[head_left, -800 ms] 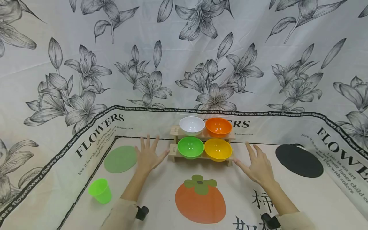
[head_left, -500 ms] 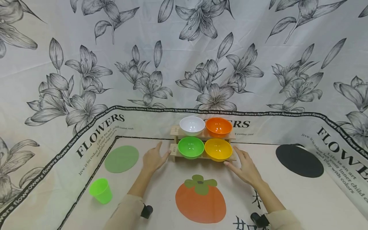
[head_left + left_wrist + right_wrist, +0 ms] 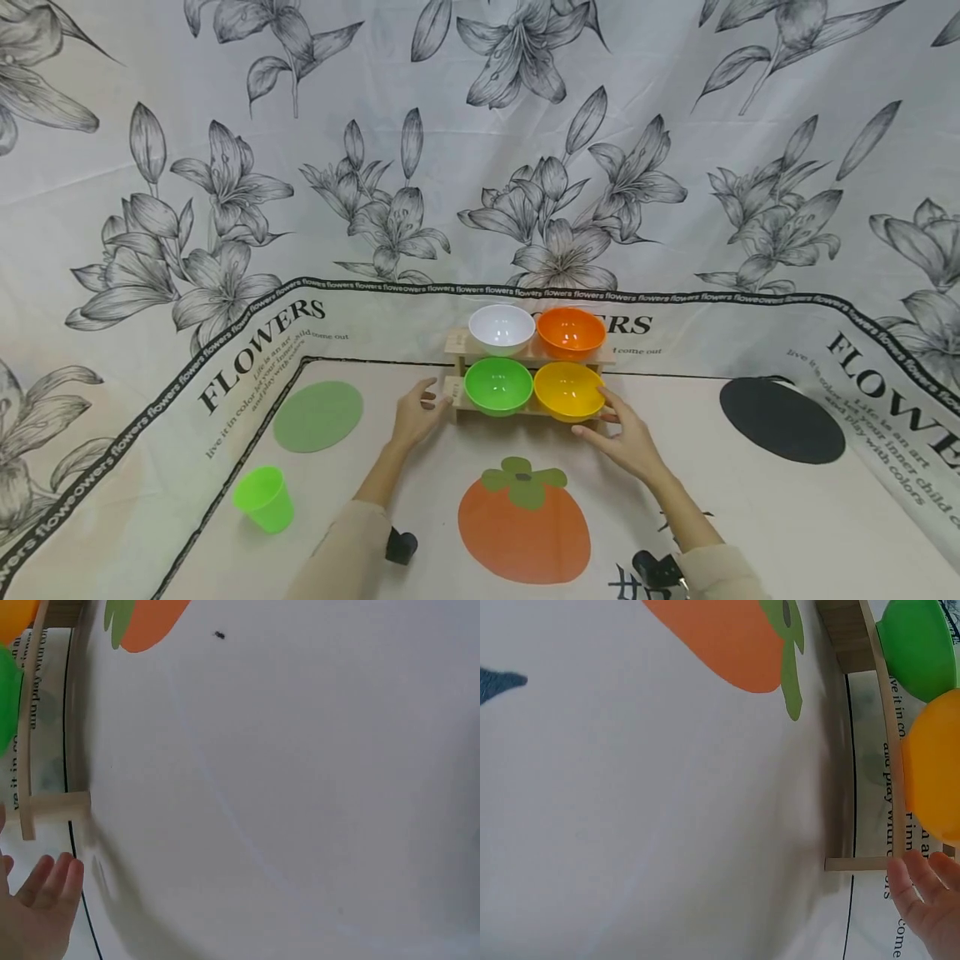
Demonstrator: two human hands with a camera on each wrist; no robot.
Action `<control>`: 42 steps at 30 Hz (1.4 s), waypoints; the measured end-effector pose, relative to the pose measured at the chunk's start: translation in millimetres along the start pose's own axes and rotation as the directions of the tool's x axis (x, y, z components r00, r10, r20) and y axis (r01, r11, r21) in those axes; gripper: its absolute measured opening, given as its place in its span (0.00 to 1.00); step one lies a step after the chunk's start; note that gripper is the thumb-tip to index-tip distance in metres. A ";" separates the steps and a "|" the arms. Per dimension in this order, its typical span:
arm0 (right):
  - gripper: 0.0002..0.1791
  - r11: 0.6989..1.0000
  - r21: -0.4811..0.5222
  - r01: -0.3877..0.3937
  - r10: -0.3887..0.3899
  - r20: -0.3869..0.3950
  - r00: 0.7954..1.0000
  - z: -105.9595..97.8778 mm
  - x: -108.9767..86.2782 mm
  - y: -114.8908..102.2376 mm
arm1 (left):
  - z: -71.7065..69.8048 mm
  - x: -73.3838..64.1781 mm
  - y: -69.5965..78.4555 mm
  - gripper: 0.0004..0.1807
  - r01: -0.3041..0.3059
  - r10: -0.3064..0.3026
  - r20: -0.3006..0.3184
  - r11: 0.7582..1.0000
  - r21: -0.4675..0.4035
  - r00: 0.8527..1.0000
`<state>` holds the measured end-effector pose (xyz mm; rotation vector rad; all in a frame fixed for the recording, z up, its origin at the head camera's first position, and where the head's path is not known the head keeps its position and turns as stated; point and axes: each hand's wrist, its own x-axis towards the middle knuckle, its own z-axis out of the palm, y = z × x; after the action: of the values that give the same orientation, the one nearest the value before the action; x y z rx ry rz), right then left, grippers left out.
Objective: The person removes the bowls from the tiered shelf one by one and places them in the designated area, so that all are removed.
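Observation:
A two-tier wooden rack [image 3: 456,392] stands at the back of the table. Its upper tier holds a white bowl [image 3: 501,329] and an orange bowl [image 3: 571,332]; the lower one bears a green bowl [image 3: 498,387] and a yellow bowl [image 3: 568,390]. My left hand [image 3: 415,418] is beside the rack's left end, fingers slightly bent, nothing held. In the left wrist view, its fingertips [image 3: 66,864] are just short of the wooden frame. My right hand [image 3: 628,437] reaches the rack's right end, fingertips close to the yellow bowl and thumb extended in front of it.
A bright green cup [image 3: 264,498] stands at the left of the table. The tablecloth [image 3: 420,517] carries a printed persimmon, a green oval at left and a dark oval [image 3: 782,419] at right. Behind the rack rises a flower-printed cloth backdrop [image 3: 375,67].
Both hands have moved inward from wide-spread positions toward the two ends of the rack, their fingers drawing closer together. The rack, bowls and cup have stayed in place.

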<state>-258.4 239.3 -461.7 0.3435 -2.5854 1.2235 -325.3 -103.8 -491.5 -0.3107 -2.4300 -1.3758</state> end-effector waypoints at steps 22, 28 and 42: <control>0.40 0.981 0.165 -0.102 0.101 0.014 0.995 10.1 8.5 -3.1 | 20.3 5.2 -7.3 0.21 0.297 -0.250 0.165 0.863 -0.408 0.954; 0.41 0.975 0.197 -0.099 0.101 0.000 0.995 8.9 10.2 -3.9 | 22.7 4.4 -11.2 0.22 0.344 -0.296 0.175 0.827 -0.444 0.939; 0.45 0.957 0.257 -0.136 0.129 0.047 0.991 2.2 -12.1 -9.8 | 24.4 2.9 -15.5 0.23 0.401 -0.342 0.213 0.731 -0.552 0.915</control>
<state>-244.2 232.7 -460.1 0.2421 -2.5088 1.6229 -337.6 -90.7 -514.3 -0.0155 -2.1409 -2.3478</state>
